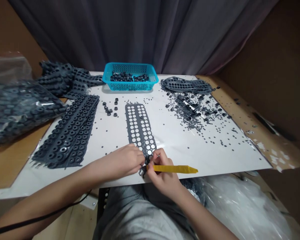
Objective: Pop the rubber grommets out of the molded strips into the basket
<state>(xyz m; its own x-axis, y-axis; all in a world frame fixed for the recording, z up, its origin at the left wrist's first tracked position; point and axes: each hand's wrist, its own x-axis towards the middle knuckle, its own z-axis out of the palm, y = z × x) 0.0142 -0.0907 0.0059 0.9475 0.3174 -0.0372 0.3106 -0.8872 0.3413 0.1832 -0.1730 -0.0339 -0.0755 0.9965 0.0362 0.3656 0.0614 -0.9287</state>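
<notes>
A dark grey rubber sheet (137, 123) with rows of round holes lies at the middle of the table, its near end at my hands. My left hand (131, 160) is closed, fingertips pinched on the sheet's near end. In my right hand (163, 175) is a tool with a flat yellow handle (177, 169); its working tip is hidden by my fingers. Both hands meet near the table's front edge. Small dark scraps show just below the fingertips. A single rubber piece (141, 117) rests on the sheet's upper part.
A blue basket (130, 86) holds dark rubber pieces. Uncut sheets (67, 133) and a filled plastic bag (20, 106) lie left. At right are a stack of holed sheets (187, 85) and scattered small discs (190, 116). Loose pieces (115, 108) sit left of centre.
</notes>
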